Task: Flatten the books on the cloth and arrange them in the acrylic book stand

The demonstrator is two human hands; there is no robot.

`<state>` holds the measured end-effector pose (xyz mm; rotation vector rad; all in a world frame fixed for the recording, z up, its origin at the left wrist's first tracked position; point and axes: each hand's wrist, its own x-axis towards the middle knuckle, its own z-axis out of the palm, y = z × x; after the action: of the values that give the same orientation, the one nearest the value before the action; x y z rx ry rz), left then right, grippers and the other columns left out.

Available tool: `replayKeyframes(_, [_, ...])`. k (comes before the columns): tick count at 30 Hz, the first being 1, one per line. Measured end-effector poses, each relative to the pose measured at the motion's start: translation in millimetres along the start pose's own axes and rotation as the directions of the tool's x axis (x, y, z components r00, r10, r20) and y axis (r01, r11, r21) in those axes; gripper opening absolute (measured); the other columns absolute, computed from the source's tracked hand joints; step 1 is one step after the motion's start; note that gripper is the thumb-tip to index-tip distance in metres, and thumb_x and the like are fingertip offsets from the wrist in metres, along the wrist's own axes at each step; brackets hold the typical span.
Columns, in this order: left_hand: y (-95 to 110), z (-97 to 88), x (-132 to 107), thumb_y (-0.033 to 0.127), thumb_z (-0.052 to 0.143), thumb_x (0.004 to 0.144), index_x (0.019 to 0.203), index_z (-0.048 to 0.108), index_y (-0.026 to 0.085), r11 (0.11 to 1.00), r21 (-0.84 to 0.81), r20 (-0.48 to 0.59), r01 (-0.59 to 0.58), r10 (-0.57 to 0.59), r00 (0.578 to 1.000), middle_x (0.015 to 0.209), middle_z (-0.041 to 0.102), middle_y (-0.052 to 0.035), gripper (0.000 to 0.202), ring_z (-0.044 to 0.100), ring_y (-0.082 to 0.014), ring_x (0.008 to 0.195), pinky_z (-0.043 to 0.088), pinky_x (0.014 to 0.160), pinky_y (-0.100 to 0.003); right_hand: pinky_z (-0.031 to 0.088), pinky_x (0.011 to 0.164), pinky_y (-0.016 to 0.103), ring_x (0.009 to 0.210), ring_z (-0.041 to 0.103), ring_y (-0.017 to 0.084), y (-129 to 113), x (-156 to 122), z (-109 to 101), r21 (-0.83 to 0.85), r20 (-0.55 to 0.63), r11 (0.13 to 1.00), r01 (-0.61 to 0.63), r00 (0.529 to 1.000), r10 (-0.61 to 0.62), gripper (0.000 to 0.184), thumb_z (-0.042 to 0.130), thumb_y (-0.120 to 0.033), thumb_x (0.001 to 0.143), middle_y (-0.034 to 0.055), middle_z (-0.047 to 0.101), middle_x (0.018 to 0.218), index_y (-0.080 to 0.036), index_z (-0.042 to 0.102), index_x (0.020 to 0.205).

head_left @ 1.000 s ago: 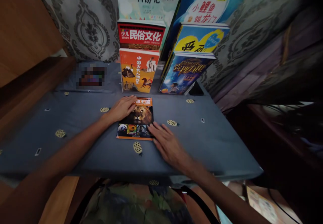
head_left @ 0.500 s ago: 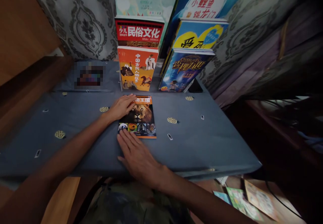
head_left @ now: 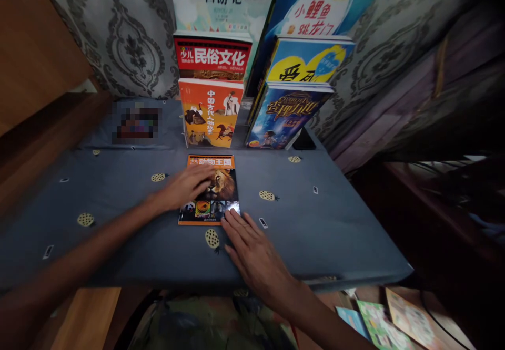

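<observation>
A small book [head_left: 225, 186] with a lion on its black and orange cover lies closed on the blue-grey tablecloth [head_left: 307, 234]. My left hand [head_left: 188, 184] rests over the left side of the cover, its fingers stretched across the lion picture. At the book's lower right corner, my right hand [head_left: 252, 250] lies flat with its fingertips on the cover. Neither hand grips anything. Just behind the book stands an orange book [head_left: 211, 113] with figures and a horse, and to its right a dark blue book [head_left: 284, 116].
Behind them rise a red book [head_left: 215, 58], a yellow and blue book [head_left: 311, 61] and taller books. A dark flat object [head_left: 303, 140] lies by the stand's right side. Several books [head_left: 379, 318] lie on the floor at lower right. Patterned curtains [head_left: 134, 45] hang at the back.
My right hand has slid from the book's lower left corner to its lower right. My left hand has shifted down off the title, which now shows. The view has moved slightly.
</observation>
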<state>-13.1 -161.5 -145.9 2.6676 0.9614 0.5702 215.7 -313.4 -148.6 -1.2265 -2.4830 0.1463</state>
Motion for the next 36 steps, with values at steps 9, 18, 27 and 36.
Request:
replayKeyframes(9, [27.0,0.1,-15.5,0.036,0.035,0.107,0.153,0.040,0.022,0.995,-0.024,0.179,-0.093,0.096,0.979,0.160,0.041,-0.0061,0.048,0.033,-0.0172,0.151,0.024,0.126,-0.041,0.046,0.115,0.048,0.142,0.047,0.026,2.3,0.2,-0.2,-0.024,-0.008,1.000,0.020,1.000,-0.020,0.044,0.043,-0.018,0.101,0.0175,0.054,0.149,-0.008,0.053,0.143])
replayKeyframes(18, [-15.5,9.6,34.1,0.036,0.035,0.106,0.150,0.043,0.018,0.995,0.098,0.112,-0.023,0.012,0.994,0.157,0.044,-0.0090,0.048,0.034,-0.0195,0.150,0.029,0.123,-0.044,0.048,0.114,0.050,0.140,0.050,0.026,3.5,4.6,-7.9,0.021,-0.009,1.000,0.015,1.000,-0.014,0.043,0.046,-0.020,0.100,0.0145,0.057,0.147,-0.012,0.055,0.141])
replayKeyframes(27, [-16.4,17.1,27.7,0.032,0.035,0.105,0.146,0.050,0.018,0.997,0.067,-0.004,-0.031,0.032,0.999,0.152,0.051,-0.0105,0.045,0.043,-0.0196,0.145,0.034,0.121,-0.045,0.037,0.119,0.054,0.144,0.045,0.025,63.6,79.8,1.2,0.056,0.040,0.997,-0.059,0.998,0.056,0.048,0.036,-0.018,0.101,0.0162,0.052,0.151,-0.014,0.051,0.147])
replayKeyframes(36, [-19.0,17.3,20.1,0.031,0.041,0.102,0.137,0.055,0.013,0.967,0.175,-0.199,0.186,-0.150,0.968,0.149,0.053,-0.0181,0.042,0.049,-0.0282,0.139,0.039,0.116,-0.049,0.036,0.118,0.055,0.146,0.041,0.028,98.7,124.7,13.6,0.011,-0.011,0.976,-0.218,0.976,0.219,0.047,0.037,-0.019,0.100,0.0202,0.050,0.152,-0.008,0.053,0.142])
